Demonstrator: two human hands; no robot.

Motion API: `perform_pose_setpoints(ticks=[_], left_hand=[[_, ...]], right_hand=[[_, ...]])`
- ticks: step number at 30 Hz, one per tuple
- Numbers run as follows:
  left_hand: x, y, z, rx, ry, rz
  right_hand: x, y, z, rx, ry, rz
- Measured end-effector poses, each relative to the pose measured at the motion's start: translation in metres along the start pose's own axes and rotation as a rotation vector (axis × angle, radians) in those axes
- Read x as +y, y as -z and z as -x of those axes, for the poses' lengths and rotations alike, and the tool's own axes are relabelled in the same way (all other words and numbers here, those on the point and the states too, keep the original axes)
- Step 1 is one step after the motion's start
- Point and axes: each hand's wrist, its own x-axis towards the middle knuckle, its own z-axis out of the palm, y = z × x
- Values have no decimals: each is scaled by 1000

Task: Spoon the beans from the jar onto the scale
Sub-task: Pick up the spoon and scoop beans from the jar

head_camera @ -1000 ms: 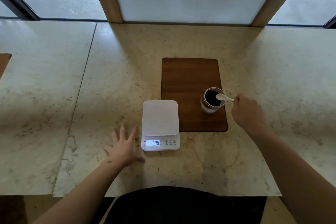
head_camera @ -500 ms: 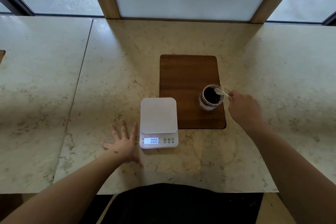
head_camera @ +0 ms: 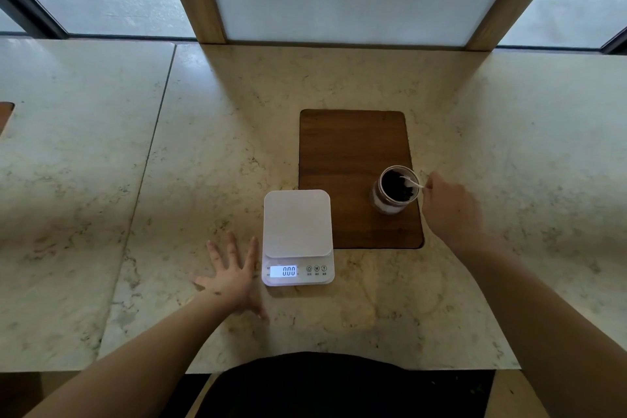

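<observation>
right hand (head_camera: 451,210) pinching 1 spoon (head_camera: 411,181) | left hand (head_camera: 232,276) spread flat | 1 jar (head_camera: 395,190) | 1 scale (head_camera: 297,236)

Both arms are bare, with no sleeves. The left hand (head_camera: 234,276) has small dark specks on its back. The right hand (head_camera: 453,209) wears nothing. Black clothing (head_camera: 339,383) covers the body.

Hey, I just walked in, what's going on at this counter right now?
A person is about to weigh out beans. Their right hand holds a white spoon dipped into the open jar of dark beans, which stands on a wooden board. Their left hand lies flat and open on the counter beside the scale. The scale's platform is bare and its display reads zero, so no beans have been moved yet.
</observation>
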Motion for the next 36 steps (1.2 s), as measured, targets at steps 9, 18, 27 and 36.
perform_pose_setpoints(ticks=[9, 18, 27, 36], left_hand=[[-2, -3, -5, 5, 2, -1], [-1, -1, -1, -8, 9, -12], [3, 3, 7, -10, -8, -16], [2, 2, 8, 0, -14, -26]], right_hand=[[4, -12, -2, -20, -55, -146], [3, -18, -8, -190, -252, -341], [6, -17, -10, -239, -339, -470], [4, -19, -9, -253, -400, -552]])
